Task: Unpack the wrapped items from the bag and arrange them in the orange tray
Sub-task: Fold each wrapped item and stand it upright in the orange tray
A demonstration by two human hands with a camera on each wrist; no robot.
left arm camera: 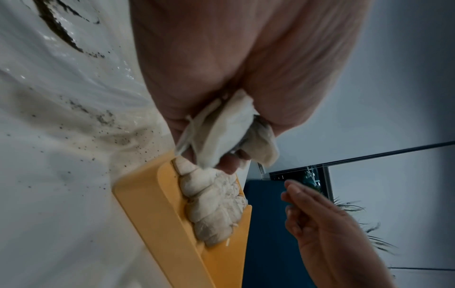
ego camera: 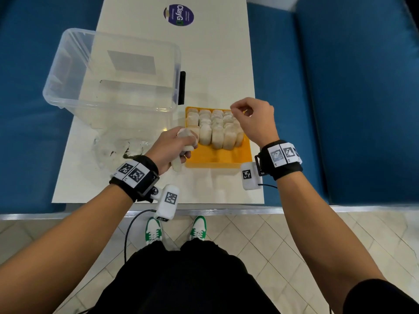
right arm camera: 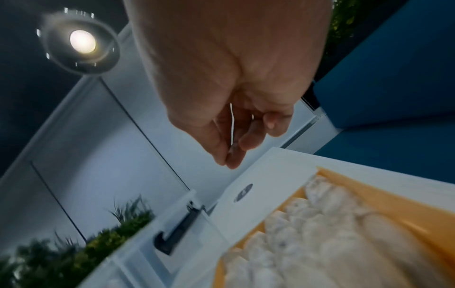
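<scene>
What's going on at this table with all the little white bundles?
A person is filling an orange tray with small wrapped bundles, which stand in rows at its far end. The left hand grips more bundles beside the tray. The right hand hovers above it, pinching something thin. A crumpled plastic bag lies nearby.

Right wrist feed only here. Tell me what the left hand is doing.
Observer: The left hand grips wrapped items at the left edge of the orange tray.
Operator: Report the bag.
Observer: The clear bag lies crumpled on the table, left of the tray, with dark crumbs in it.
Operator: Give me the tray's near end.
Observer: Bare orange floor; the packed rows fill only the far part.
</scene>
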